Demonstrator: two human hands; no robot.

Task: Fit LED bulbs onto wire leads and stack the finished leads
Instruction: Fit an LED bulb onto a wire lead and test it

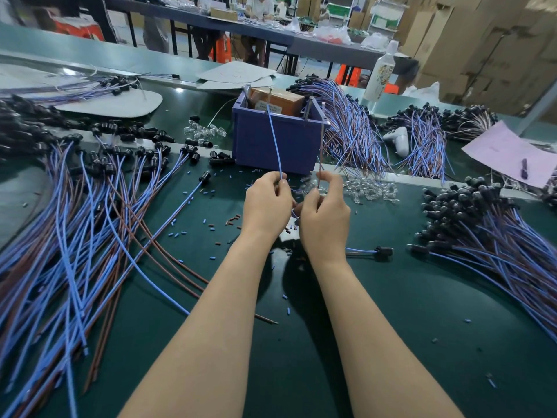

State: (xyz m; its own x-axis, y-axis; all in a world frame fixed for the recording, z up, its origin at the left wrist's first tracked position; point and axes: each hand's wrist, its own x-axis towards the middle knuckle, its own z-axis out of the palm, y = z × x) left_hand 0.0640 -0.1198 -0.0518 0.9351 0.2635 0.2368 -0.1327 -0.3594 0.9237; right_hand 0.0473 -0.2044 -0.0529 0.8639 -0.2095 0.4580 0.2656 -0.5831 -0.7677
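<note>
- Near the middle of the green mat (pixel 391 312), both forearms reaching toward 12 o'clock, hands close together and raised off the surface.
- Left hand (pixel 266 200): thumb and forefinger pinching a blue wire (pixel 275 140), remaining fingers curled in; wire running up toward 12 o'clock across the front of the bin as far as its rim.
- Right hand (pixel 325 215): fingertips pinching a brown wire (pixel 320 158), held near upright just beside the bin's right front corner.
- At 12 o'clock from the hands, a purple bin (pixel 259 146) holding a brown cardboard box (pixel 277 101) with a printed label; thin metal rods (pixel 307 108) standing up at its edges.
- At 1 o'clock, just beyond the right hand, a loose heap of clear LED bulbs (pixel 370 188) on the mat, in no container.
- At 11 o'clock, left of the bin, a smaller bulb heap (pixel 205 131).
- At 3 o'clock, a stack of socketed leads (pixel 482 224), black sockets bunched at its near-left end, wires fanning toward 4 o'clock.
- At 9 o'clock, a wide spread of blue and brown leads (pixel 75 221), sockets at the far end.
- At 4 o'clock, near the right wrist, a single lead (pixel 382 251) lying apart from both piles.
- Around the hands, cut insulation bits (pixel 208 226) scattered over the mat.
- Behind the bin at 1 o'clock, a white bottle (pixel 380 73) upright.
</note>
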